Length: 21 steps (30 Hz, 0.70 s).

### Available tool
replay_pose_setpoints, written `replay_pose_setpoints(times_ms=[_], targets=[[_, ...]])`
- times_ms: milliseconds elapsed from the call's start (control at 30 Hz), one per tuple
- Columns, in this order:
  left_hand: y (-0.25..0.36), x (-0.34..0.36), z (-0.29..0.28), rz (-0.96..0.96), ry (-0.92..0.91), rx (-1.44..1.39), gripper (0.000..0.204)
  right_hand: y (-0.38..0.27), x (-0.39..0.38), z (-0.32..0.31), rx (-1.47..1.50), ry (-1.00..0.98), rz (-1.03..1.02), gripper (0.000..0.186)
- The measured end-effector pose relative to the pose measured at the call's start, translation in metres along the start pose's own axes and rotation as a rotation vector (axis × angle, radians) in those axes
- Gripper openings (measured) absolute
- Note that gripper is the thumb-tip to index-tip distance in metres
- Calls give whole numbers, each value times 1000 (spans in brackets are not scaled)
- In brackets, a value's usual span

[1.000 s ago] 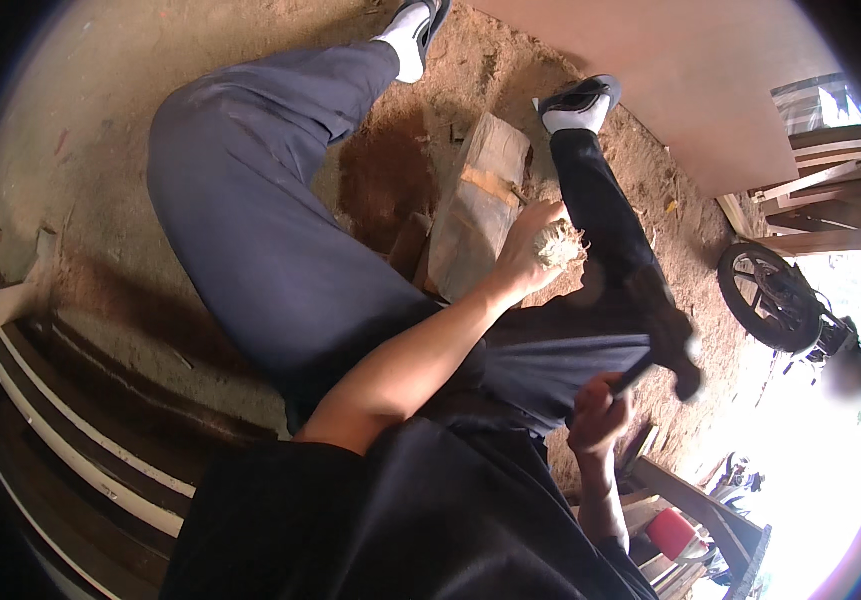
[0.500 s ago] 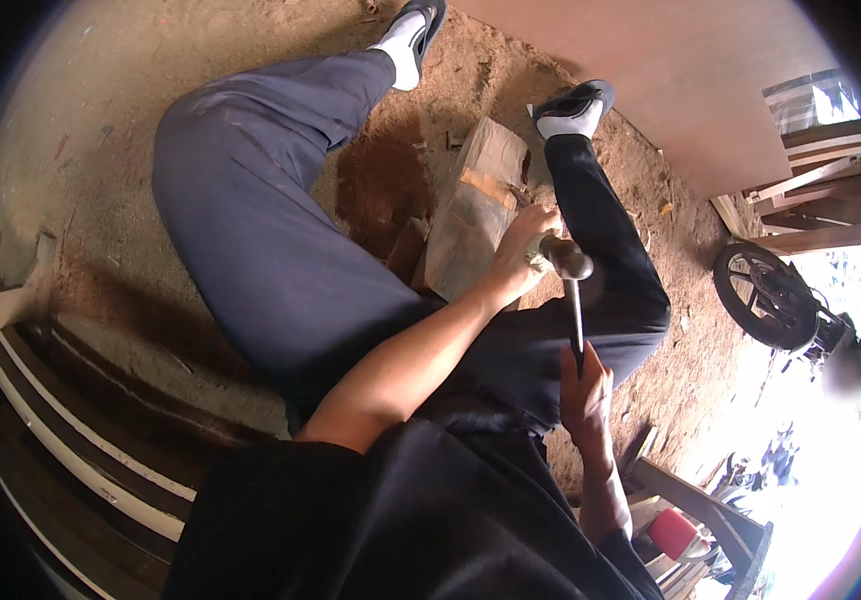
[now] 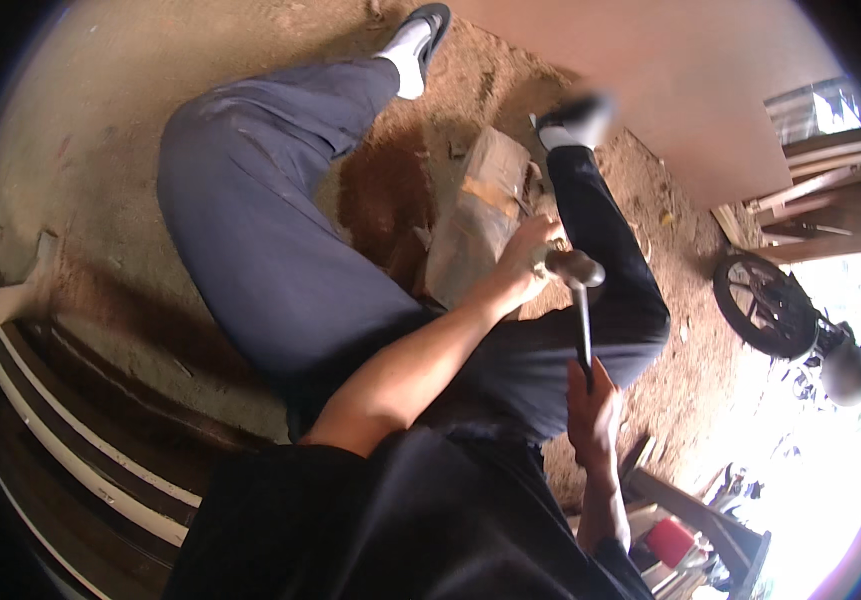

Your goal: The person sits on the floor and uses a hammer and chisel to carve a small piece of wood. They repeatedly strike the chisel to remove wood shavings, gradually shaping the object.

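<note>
My right hand [image 3: 595,405] is closed round the grip of a hammer [image 3: 584,315], whose rounded metal head is at the top of a thin shaft. The hammer head overlaps my left hand [image 3: 528,265] in view; contact with what it holds cannot be told. My left fingers are wrapped round a chisel-like tool [image 3: 544,256], mostly hidden, with a pale end showing beside the hammer head. Just beyond that hand lies a wooden block [image 3: 477,235], long and greyish with an orange-brown band across it, between my legs on the ground.
My bent legs [image 3: 260,200] frame the block on the dirt floor [image 3: 440,110]. A large brown board [image 3: 670,100] lies at the upper right, with stacked timber [image 3: 825,200] and a motorcycle wheel [image 3: 762,305] beyond. Pale slats [image 3: 80,450] run along the lower left; a red container [image 3: 670,540] stands lower right.
The whole view has shifted slightly. My right foot is now blurred by motion. Both hands keep their holds, and the hammer head remains next to my left hand.
</note>
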<state>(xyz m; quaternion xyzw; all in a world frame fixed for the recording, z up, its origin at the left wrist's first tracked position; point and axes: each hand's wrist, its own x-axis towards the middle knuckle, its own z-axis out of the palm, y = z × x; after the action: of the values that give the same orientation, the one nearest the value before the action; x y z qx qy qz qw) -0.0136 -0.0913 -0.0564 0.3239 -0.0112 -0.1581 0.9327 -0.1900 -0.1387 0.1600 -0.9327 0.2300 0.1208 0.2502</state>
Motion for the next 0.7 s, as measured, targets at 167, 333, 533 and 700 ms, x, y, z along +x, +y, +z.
replay_pose_setpoints(times_ms=[167, 333, 533, 700], targets=[[0, 3, 0, 175, -40, 352, 17, 31, -1, 4, 207, 200, -47, 22], [1, 8, 0, 224, -100, 196, 19, 23, 26, 18, -8, 47, -98, 26], [6, -1, 10, -338, 2, -582, 11, 26, 16, 2, 437, 70, 318, 30], [12, -10, 19, -116, 21, 48, 15, 63, 24, -3, 833, 136, 220, 33]])
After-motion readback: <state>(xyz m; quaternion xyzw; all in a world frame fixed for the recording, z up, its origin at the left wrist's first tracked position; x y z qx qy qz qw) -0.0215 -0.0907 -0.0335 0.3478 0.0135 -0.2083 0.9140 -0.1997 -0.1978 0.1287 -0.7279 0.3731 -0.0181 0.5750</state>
